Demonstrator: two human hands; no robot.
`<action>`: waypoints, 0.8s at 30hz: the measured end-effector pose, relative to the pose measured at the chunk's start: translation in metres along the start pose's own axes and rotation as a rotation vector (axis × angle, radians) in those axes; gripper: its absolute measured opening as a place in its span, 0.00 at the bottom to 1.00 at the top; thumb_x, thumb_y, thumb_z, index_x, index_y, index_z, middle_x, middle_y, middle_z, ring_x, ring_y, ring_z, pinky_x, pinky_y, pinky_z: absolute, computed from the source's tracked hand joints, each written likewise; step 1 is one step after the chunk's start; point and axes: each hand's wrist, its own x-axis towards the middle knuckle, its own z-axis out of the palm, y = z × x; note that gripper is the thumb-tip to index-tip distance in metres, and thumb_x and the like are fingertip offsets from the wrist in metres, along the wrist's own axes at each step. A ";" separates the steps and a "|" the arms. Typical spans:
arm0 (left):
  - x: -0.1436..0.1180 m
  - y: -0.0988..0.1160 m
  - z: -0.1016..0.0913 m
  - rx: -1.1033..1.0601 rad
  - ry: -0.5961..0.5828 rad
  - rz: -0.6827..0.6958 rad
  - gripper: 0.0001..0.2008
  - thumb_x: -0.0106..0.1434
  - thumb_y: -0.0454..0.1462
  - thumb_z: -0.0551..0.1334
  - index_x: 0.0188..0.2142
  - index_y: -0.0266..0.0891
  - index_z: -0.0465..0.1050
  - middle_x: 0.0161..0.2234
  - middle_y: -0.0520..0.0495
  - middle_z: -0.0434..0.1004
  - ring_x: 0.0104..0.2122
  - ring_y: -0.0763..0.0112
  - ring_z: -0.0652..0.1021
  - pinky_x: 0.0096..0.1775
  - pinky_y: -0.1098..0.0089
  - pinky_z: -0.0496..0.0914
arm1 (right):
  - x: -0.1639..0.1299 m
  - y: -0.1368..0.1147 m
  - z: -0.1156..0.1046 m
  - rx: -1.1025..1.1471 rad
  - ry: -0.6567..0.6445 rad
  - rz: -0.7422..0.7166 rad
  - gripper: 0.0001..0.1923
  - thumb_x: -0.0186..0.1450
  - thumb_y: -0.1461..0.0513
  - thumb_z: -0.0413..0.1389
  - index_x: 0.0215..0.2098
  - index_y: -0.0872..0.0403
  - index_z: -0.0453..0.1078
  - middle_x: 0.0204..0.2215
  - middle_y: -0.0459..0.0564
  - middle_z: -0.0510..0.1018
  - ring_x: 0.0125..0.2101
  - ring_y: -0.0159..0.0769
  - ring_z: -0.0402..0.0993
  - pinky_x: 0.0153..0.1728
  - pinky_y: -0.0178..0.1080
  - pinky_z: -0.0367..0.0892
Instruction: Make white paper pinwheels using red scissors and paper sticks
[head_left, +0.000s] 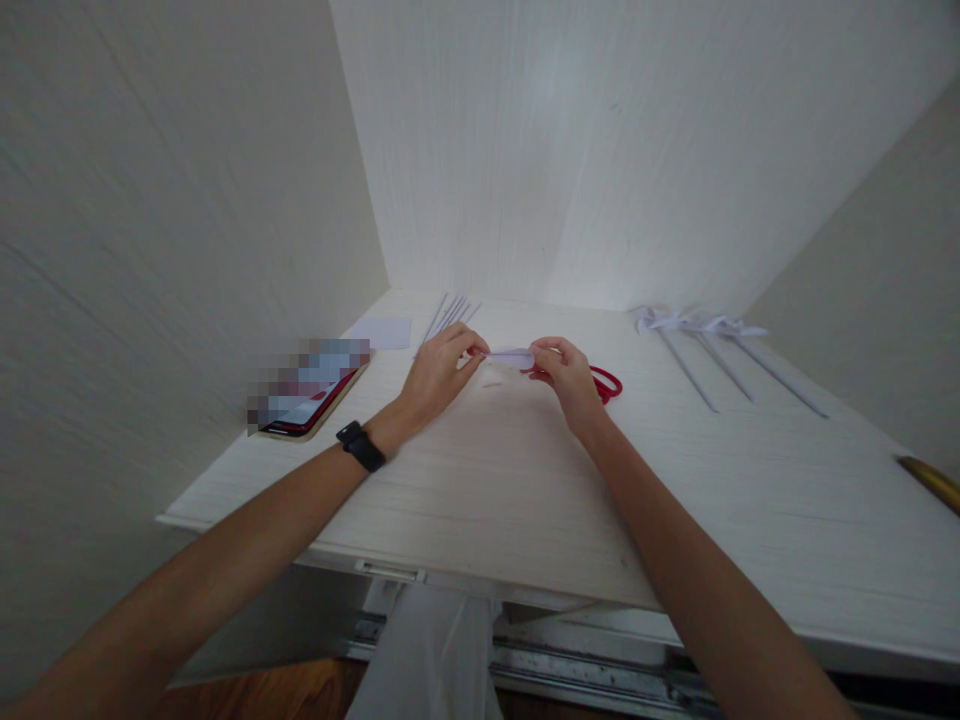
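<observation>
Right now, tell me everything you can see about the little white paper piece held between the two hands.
The white paper piece is a small, narrow strip, apparently folded or rolled, lying roughly level just above the pale wood-grain desk. The left hand pinches its left end and the right hand its right end. Red scissors lie just behind the right hand. Finer detail is too small to tell.

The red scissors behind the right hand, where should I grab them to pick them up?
Best guess: take the red scissors by the handle loops, the only part showing, poking out to the right of the right hand. Come from the right side, since that hand and the paper strip it pinches with the left hand hide the rest. The blades cannot be seen.
</observation>
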 end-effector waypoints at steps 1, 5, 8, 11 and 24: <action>0.000 0.001 0.000 0.003 -0.002 -0.002 0.04 0.63 0.32 0.60 0.34 0.38 0.73 0.33 0.48 0.74 0.35 0.70 0.74 0.38 0.71 0.68 | 0.000 0.000 0.000 0.023 -0.008 0.023 0.15 0.49 0.56 0.63 0.31 0.53 0.67 0.23 0.42 0.75 0.24 0.29 0.73 0.30 0.35 0.68; 0.000 0.001 0.000 0.012 0.007 0.014 0.04 0.63 0.32 0.60 0.35 0.38 0.74 0.34 0.48 0.73 0.36 0.70 0.74 0.39 0.69 0.69 | 0.000 0.001 0.000 0.098 -0.045 0.110 0.18 0.47 0.54 0.65 0.30 0.53 0.67 0.23 0.43 0.75 0.24 0.29 0.73 0.29 0.34 0.68; -0.001 0.000 0.001 -0.005 0.015 0.047 0.05 0.63 0.30 0.60 0.35 0.37 0.74 0.35 0.47 0.72 0.37 0.69 0.73 0.39 0.69 0.69 | -0.001 0.001 0.001 0.114 -0.072 0.137 0.18 0.47 0.53 0.65 0.30 0.54 0.68 0.21 0.42 0.73 0.23 0.28 0.71 0.28 0.33 0.67; -0.002 0.000 0.002 -0.025 0.035 0.080 0.06 0.62 0.28 0.60 0.36 0.37 0.74 0.36 0.46 0.71 0.38 0.69 0.73 0.39 0.68 0.69 | -0.001 0.001 0.001 0.092 -0.074 0.108 0.17 0.45 0.55 0.66 0.28 0.54 0.68 0.20 0.40 0.72 0.22 0.27 0.68 0.28 0.33 0.67; 0.008 -0.004 0.003 -0.635 -0.020 -0.556 0.08 0.53 0.36 0.67 0.33 0.35 0.74 0.31 0.48 0.77 0.30 0.74 0.75 0.35 0.72 0.70 | 0.003 0.005 0.000 -0.059 -0.084 -0.111 0.13 0.49 0.57 0.62 0.29 0.51 0.64 0.17 0.37 0.68 0.21 0.28 0.65 0.28 0.36 0.64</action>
